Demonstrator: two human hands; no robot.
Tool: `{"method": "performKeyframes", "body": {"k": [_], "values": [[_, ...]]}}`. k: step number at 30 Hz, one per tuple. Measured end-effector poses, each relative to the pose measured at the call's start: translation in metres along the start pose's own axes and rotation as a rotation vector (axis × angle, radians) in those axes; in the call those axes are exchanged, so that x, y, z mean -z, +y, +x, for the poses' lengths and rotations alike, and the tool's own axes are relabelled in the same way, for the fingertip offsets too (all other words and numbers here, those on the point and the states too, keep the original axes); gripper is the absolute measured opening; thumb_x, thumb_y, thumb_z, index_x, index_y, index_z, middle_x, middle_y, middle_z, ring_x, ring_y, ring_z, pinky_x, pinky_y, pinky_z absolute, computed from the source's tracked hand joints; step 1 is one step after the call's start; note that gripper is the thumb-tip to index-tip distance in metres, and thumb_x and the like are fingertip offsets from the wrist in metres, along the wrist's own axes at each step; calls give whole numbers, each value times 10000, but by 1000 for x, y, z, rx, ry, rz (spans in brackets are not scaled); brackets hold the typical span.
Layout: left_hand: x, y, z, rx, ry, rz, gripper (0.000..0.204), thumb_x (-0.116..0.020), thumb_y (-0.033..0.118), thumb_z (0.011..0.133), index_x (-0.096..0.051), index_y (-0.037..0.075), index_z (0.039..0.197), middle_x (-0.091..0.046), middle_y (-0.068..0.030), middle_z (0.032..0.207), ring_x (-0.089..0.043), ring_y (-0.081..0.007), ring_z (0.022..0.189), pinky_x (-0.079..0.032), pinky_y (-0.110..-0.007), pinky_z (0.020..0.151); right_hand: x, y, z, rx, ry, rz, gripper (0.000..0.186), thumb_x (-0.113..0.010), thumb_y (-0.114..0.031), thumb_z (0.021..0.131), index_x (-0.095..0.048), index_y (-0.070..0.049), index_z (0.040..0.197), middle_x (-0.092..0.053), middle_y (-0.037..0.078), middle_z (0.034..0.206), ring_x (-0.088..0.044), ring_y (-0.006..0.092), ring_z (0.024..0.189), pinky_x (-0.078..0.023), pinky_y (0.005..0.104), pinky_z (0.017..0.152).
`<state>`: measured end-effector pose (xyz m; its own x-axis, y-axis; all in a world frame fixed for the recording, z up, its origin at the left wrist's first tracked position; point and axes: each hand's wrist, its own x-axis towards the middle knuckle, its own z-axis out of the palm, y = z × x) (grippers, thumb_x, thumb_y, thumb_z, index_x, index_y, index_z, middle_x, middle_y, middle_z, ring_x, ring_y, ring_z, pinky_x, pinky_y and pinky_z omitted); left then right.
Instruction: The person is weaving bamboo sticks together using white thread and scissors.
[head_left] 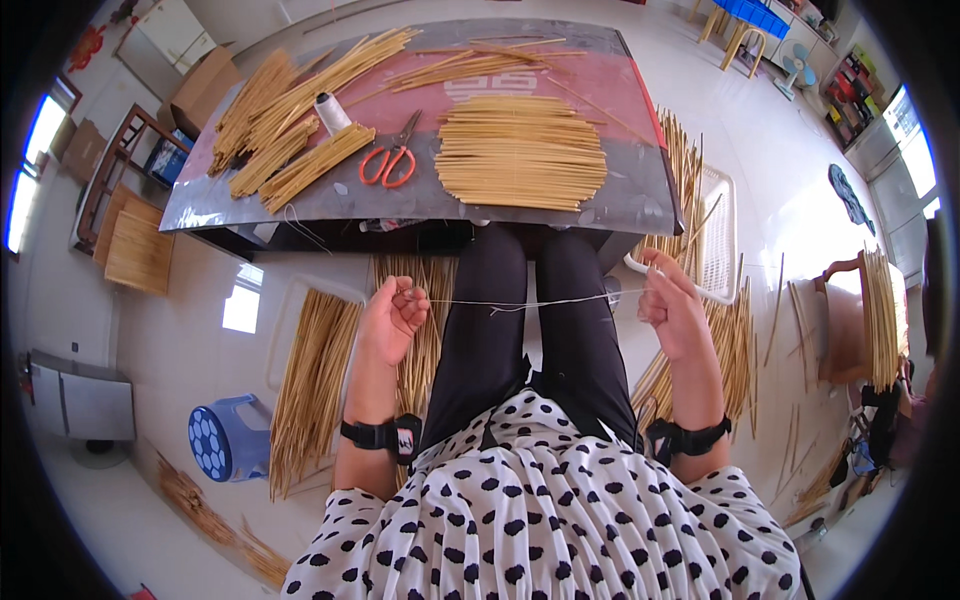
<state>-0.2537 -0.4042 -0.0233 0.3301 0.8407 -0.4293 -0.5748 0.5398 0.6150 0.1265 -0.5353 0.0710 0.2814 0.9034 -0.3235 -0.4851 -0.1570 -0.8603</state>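
My left hand [398, 315], fingers curled, holds one end of a thin white thread [530, 303], stretched level across my lap. The other end runs to my right hand [670, 305], closed on it. A small white curved thing [635, 262] shows by its raised fingers; I cannot tell if it is held. Beyond, on the table [640, 205], lie a round mat of straw sticks [520, 155], red-handled scissors [385, 165], a white thread spool [332, 115] and bundles of loose sticks [290, 100].
Long sticks lie on the floor to my left [310, 390] and right [730, 370], near a white plastic basket [722, 200]. A blue stool [225, 445] stands at lower left. A wooden chair [840, 320] with sticks is at right, a wooden seat [135, 245] at left.
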Motion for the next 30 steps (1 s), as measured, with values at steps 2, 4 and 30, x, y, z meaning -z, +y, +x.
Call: {"method": "performKeyframes", "body": {"k": [2,4,30], "values": [[16,-2,5,16,63,26,255,-500,287,1002,-575,83,1134,-647,-113,962,-688,-227,872,-563,-312,674,0,3,8,-12,71,-35,354,-559,-129,957,-478,-48,1291,-351,-60,636,-314,47,527,-270,226,498],[18,-4,3,-153,278,316,314,-516,277,990,-513,75,1231,-615,-120,1079,-682,-212,871,-555,-304,676,7,9,16,11,120,-289,363,-578,-135,951,-481,-52,1290,-381,-57,640,-338,40,541,-270,221,498],[-136,-48,-54,-68,-490,1078,187,-579,53,923,-668,-46,1054,-657,-49,775,-612,-92,707,-484,-233,687,-57,19,7,-264,-420,289,330,-567,-160,918,-576,39,1181,-373,-63,665,-377,68,623,-378,229,630]]}}
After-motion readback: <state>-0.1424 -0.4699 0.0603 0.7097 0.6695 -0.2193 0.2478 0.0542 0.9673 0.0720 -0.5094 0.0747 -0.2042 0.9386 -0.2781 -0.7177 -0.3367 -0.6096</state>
